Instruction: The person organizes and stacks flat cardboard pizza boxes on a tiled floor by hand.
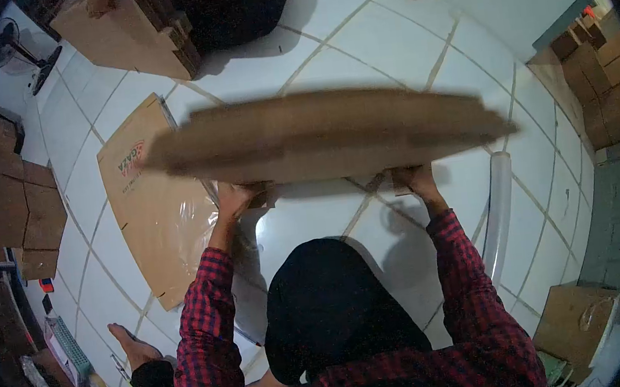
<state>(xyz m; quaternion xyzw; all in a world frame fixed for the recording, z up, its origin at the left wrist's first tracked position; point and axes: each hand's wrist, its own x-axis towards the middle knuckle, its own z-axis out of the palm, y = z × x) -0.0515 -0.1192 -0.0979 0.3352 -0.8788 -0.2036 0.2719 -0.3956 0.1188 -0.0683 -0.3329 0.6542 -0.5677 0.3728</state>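
Both my hands hold up a wide piece of brown cardboard [319,132], smeared by motion, that looks like a flattened carton or a few of them together. My left hand [239,199] grips its lower edge on the left, and my right hand [416,180] grips that edge on the right. Fingers of both hands are partly hidden under the cardboard. To the left, a flat printed cardboard carton [150,218] lies on the tiled floor with clear plastic film [197,232] over its right side. A long pale roll [498,208] lies right of my right hand.
At the top, a person in dark clothes [238,8] is beside upright cardboard sheets [127,39], a hand on them. Stacked cartons stand left [27,200] and right [604,79]. A fan [7,44] is far left. A box [577,324] sits lower right, a green basket [69,347] lower left.
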